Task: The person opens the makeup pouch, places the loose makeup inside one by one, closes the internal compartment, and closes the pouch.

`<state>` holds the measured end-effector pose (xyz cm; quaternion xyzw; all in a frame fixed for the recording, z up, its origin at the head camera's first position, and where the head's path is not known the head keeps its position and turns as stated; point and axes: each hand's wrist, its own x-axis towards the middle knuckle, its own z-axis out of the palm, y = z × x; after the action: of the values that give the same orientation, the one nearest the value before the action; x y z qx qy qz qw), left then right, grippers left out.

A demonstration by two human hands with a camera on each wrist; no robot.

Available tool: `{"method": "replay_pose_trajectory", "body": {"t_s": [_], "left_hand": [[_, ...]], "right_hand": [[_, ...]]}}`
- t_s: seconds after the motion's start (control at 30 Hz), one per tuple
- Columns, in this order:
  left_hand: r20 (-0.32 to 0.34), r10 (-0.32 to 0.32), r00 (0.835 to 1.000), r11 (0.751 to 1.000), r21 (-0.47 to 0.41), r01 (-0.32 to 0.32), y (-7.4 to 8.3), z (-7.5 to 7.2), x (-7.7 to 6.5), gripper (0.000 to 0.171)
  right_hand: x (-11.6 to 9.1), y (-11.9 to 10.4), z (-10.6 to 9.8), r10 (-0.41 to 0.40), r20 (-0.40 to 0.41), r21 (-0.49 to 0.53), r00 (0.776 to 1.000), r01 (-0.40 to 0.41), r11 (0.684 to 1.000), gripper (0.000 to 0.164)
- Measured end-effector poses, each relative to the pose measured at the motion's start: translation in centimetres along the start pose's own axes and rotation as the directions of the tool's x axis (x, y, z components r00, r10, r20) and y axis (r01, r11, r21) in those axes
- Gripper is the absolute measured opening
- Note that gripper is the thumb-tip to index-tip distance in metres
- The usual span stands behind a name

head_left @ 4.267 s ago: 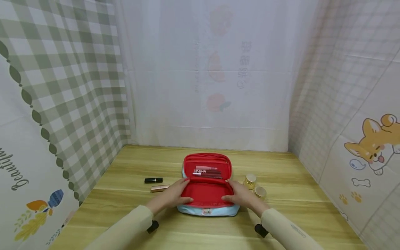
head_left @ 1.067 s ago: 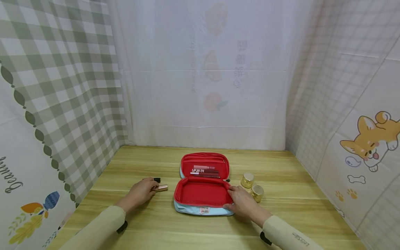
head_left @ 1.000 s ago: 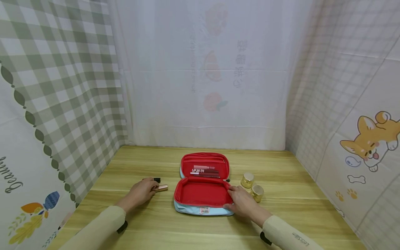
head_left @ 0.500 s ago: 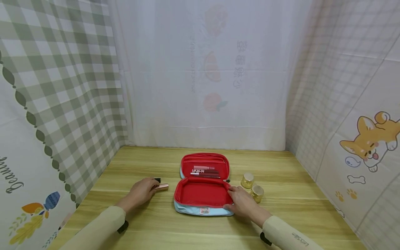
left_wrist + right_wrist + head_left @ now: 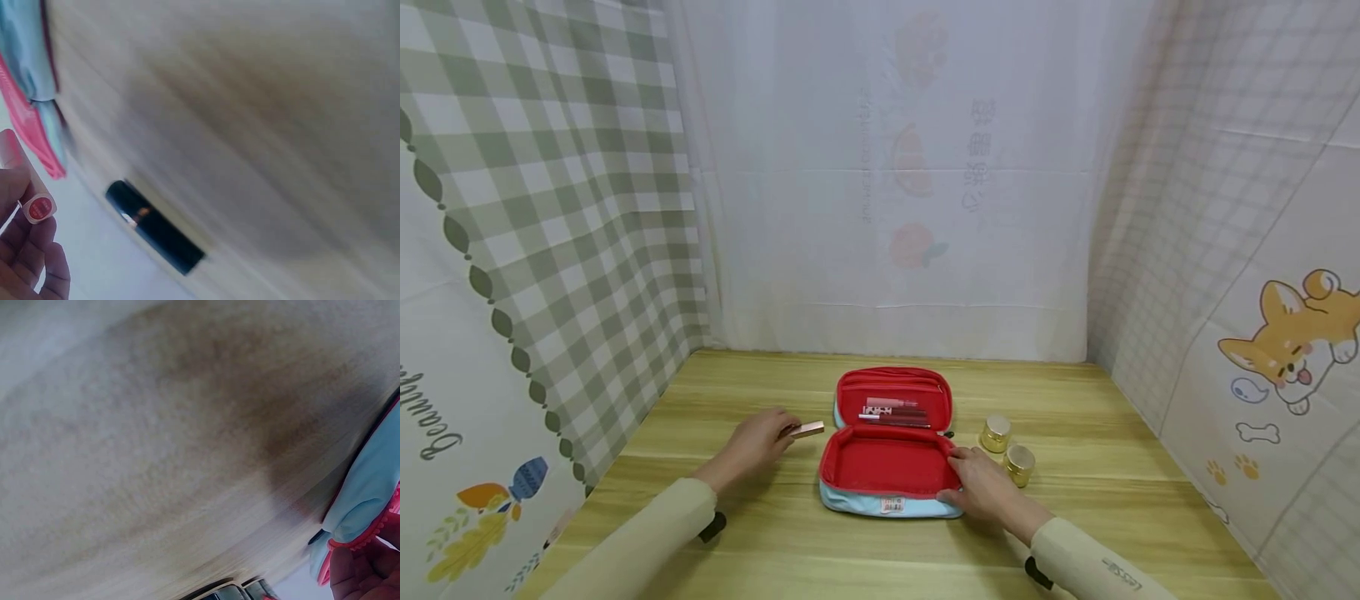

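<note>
My left hand (image 5: 757,443) pinches a rose-gold lipstick (image 5: 808,430) above the table, left of the bag. In the left wrist view a round red label shows on the end of the lipstick (image 5: 39,203). A red-lined, light blue cosmetic bag (image 5: 857,503) lies unzipped and spread wide. My right hand (image 5: 987,485) grips the bag's right rim, thumb on the front side; the right wrist view shows fingers at the red zip edge. A black lipstick (image 5: 156,228) lies on the table below my left hand; in the head view that hand hides it.
Slim makeup tubes and pencils (image 5: 895,414) sit in the clear pocket of the raised lid. Two gold-lidded jars (image 5: 996,433) stand on the wooden table (image 5: 1097,500), right of the bag. Curtains enclose the back and both sides.
My left hand left the bag's rim, took hold of the rose-gold lipstick and raised it, moving up and right toward the bag. The right hand has stayed on the rim.
</note>
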<state>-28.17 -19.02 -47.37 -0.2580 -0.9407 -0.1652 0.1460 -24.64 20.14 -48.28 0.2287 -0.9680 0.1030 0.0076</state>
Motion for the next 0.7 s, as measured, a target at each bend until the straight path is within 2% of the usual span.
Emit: {"method": "replay_pose_trajectory", "body": {"t_s": [0.23, 0.5, 0.7], "left_hand": [[0.034, 0.054, 0.998, 0.998, -0.018, -0.053, 2.0, -0.3, 1.9, 0.015], [0.062, 0.106, 0.992, 0.994, -0.004, -0.106, 3.8, 0.7, 3.6, 0.016], [0.075, 0.171, 0.982, 0.984, 0.026, -0.174, 5.0, 1.8, 4.8, 0.017]], "right_hand": [[0.0, 0.0, 0.0, 0.009, 0.01, 0.012, 1.0, -0.009, 1.0, 0.067], [0.1, 0.0, -0.1, 0.013, 0.013, 0.008, 1.0, -0.013, 1.0, 0.066], [0.2, -0.1, -0.1, 0.022, 0.021, 0.007, 1.0, -0.022, 1.0, 0.067]]}}
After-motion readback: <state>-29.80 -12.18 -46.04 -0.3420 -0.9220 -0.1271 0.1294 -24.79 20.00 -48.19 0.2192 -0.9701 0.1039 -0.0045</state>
